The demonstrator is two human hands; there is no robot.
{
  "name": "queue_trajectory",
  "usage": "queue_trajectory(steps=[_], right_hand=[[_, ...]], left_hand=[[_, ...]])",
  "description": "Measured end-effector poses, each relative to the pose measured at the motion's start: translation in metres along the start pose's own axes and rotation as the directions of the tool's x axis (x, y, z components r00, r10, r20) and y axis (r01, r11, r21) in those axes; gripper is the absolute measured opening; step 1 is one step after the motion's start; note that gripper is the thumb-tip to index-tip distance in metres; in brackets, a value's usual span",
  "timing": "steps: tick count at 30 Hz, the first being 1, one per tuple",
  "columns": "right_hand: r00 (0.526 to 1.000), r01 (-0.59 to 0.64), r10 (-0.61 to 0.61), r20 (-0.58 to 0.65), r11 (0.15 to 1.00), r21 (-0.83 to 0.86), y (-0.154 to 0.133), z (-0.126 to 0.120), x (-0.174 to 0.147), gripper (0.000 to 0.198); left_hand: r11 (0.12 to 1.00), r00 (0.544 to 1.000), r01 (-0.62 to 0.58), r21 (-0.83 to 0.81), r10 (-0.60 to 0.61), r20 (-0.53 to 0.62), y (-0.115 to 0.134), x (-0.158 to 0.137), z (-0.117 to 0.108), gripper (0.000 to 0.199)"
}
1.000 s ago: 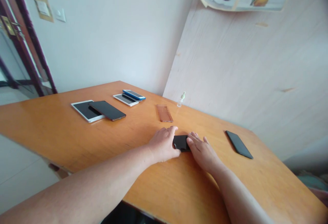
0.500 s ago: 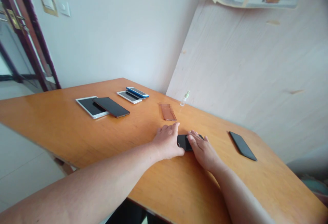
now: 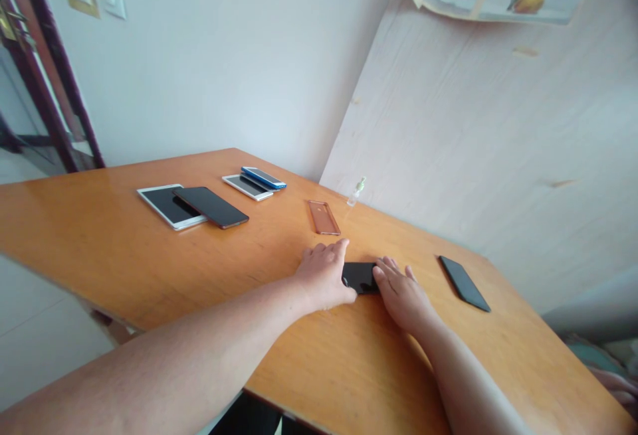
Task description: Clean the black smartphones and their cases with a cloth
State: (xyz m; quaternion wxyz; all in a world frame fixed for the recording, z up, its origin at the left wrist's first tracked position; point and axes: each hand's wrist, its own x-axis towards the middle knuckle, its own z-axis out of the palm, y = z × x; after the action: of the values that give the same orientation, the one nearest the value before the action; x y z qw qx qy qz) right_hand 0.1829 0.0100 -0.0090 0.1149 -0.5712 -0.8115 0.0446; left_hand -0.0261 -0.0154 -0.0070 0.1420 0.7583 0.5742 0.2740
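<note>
A black smartphone (image 3: 361,278) lies flat on the wooden table in front of me, its dark screen facing up. My left hand (image 3: 325,275) grips its left end, thumb on the near edge and fingers on the far edge. Across the right end lies my right hand (image 3: 400,289), fingers stretched out flat and covering that part of the phone. Whether anything thin is under the right palm is hidden. Just beyond my left hand is a clear brownish phone case (image 3: 324,218).
A small pump bottle (image 3: 356,192) stands by the wall. To the left, a dark phone (image 3: 213,207) leans on a white tablet (image 3: 169,205); behind them a blue phone (image 3: 264,177) rests on a white phone (image 3: 246,186). Another dark device (image 3: 464,283) lies right on the table (image 3: 279,249).
My right hand has slid to the right along the phone, toward its right end. My left hand keeps its hold. The view has shifted slightly.
</note>
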Motion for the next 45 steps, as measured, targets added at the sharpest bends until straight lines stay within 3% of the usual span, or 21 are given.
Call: queue_trajectory(steps=[3,5,11,13,15,18,25,32,38,40,45], right_hand=[[0.969,0.225,-0.234,0.074,0.968,0.109,-0.032,-0.005,-0.016,0.058],[0.954,0.268,-0.283,0.103,0.953,0.141,-0.035,-0.007,-0.017,0.055],[0.999,-0.018,0.018,0.048,1.0,-0.007,0.016,-0.004,-0.001,0.056],[0.999,0.008,-0.009,0.053,1.0,0.02,0.01,-0.007,-0.008,0.057],[0.99,0.104,-0.111,0.09,0.991,0.084,-0.011,-0.013,-0.02,0.059],[0.94,0.233,-0.271,0.208,0.954,0.189,-0.04,-0.028,-0.035,0.055],[0.987,0.007,-0.01,0.162,1.0,0.024,-0.013,-0.044,-0.032,0.056],[0.923,0.224,-0.269,0.274,0.957,0.184,-0.051,-0.053,-0.05,0.05],[0.992,0.017,-0.013,0.128,0.999,-0.03,-0.011,-0.042,-0.03,0.046],[0.994,0.0,0.005,0.109,0.999,-0.045,-0.014,-0.039,-0.029,0.047],[0.947,0.237,-0.278,0.161,0.943,0.232,-0.058,-0.036,-0.039,0.048]], left_hand=[[1.0,0.999,-0.019,-0.005,0.019,-0.031,-0.003,0.0,0.004,0.087],[1.0,0.999,-0.029,-0.002,0.029,-0.037,-0.004,0.001,0.006,0.083],[0.998,0.998,-0.053,0.019,0.053,-0.029,-0.005,0.002,0.006,0.078],[0.998,0.998,-0.059,0.024,0.059,-0.028,-0.005,0.002,0.006,0.075],[0.998,0.998,-0.059,0.029,0.06,-0.029,-0.005,0.002,0.007,0.072],[0.998,0.998,-0.06,0.032,0.061,-0.022,-0.006,0.003,0.007,0.063],[0.994,0.995,-0.095,0.058,0.093,0.044,-0.006,0.004,-0.001,0.058],[0.996,0.995,-0.083,0.036,0.081,0.064,-0.005,0.003,-0.005,0.058],[0.996,0.994,-0.086,0.018,0.084,0.065,-0.005,0.004,-0.003,0.058],[0.997,0.995,-0.078,0.012,0.077,0.068,-0.005,0.004,-0.003,0.059],[0.999,0.996,-0.053,0.002,0.053,0.073,-0.007,0.004,-0.003,0.069]])
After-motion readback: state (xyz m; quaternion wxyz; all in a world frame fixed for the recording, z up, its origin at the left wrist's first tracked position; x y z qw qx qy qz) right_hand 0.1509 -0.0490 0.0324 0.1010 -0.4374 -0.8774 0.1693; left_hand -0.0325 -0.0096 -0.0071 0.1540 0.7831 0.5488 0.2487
